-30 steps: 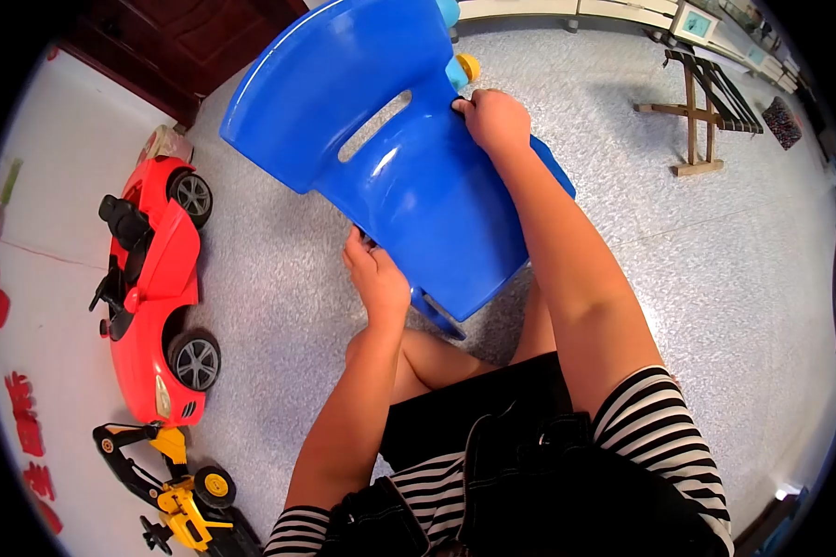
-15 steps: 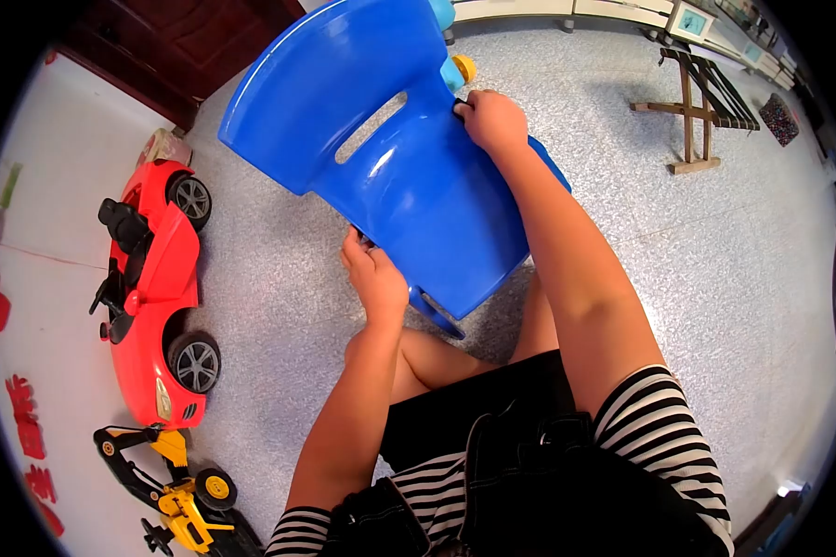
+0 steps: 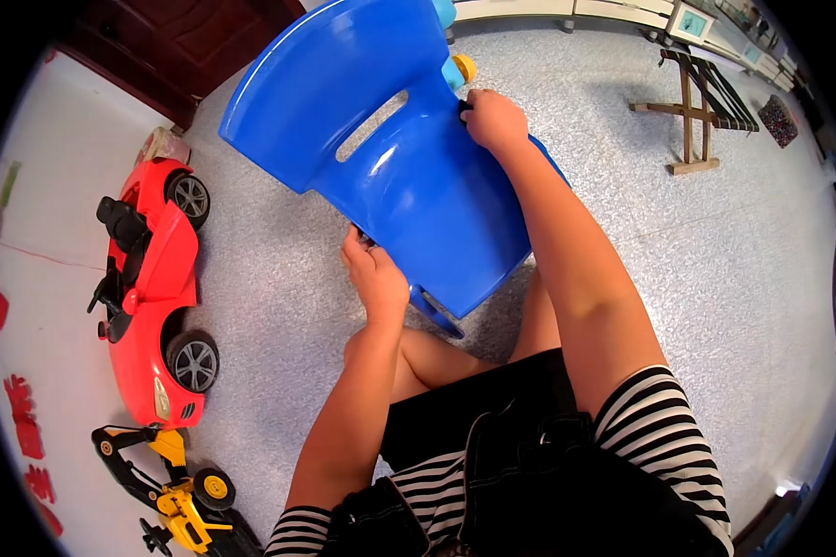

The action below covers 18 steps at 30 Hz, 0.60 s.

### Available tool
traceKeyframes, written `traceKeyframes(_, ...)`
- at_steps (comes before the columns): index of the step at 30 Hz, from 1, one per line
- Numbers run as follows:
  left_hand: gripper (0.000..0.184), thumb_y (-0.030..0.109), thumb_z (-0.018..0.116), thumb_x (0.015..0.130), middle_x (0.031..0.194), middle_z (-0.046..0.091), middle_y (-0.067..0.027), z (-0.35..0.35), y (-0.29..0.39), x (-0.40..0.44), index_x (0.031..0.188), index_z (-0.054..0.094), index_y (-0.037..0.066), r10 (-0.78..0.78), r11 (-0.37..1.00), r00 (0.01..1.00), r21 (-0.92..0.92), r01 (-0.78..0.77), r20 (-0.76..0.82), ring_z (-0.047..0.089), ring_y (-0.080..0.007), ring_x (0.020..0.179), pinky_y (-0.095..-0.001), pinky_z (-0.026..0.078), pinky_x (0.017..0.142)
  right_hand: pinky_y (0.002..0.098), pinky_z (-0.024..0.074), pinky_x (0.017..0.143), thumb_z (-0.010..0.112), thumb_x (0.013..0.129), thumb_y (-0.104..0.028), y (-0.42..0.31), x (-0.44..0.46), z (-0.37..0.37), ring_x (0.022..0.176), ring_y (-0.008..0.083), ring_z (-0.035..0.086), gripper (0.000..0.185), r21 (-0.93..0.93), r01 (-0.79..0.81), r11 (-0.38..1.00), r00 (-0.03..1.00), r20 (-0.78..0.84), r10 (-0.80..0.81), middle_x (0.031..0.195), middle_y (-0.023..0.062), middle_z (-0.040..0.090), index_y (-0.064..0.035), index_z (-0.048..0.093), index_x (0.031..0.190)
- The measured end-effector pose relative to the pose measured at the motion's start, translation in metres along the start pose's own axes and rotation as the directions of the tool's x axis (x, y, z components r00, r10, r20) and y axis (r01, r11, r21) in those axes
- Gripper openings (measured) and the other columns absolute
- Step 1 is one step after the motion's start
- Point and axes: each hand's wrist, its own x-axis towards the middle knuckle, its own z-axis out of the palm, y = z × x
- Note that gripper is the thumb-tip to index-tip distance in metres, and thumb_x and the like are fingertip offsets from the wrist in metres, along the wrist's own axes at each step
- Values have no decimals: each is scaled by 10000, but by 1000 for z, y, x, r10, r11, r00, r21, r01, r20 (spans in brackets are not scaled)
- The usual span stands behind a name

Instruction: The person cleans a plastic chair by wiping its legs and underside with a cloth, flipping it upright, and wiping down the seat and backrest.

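Note:
A glossy blue plastic chair with a slotted backrest stands tilted in view before my crossed legs. My left hand is closed at the near left edge of its seat, fingers curled around the rim by a small dark part. On the opposite edge my right hand is closed, its fingertips against a small black piece at the seat's side. What the fingers do beneath the rim is hidden. A blue leg shows below the seat's front edge.
Along the left wall stand a red ride-on car and a yellow toy excavator. A folding stool is at the upper right, beside a dark speckled bin. Behind the chair is a light-blue and yellow toy.
The fingers of my right hand have shifted slightly at the black piece. My left hand and the chair stay nearly where they were.

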Motion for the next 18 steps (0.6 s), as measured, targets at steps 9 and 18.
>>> traceKeyframes(9, 467, 78, 417, 975, 1361, 496, -232, 1, -1, 4, 1433, 473, 1, 6, 999, 1000, 41, -5, -25, 602, -403, 1162, -478, 459, 1030, 480, 571, 832, 670, 961, -361, -9, -5, -7, 1009, 323, 724, 291, 27, -66, 997, 998, 26, 65, 1092, 127, 732, -97, 737, 1065)
traceKeyframes(18, 461, 93, 389, 1011, 1434, 435, -251, -2, 6, 3, 1454, 431, -27, -62, 987, 998, 151, 58, 24, 540, -370, 1281, -454, 427, 1100, 464, 581, 838, 571, 971, -177, 7, -62, -11, 1038, 337, 657, 195, -54, 94, 994, 988, -121, -100, 1096, 117, 648, -89, 728, 1049)
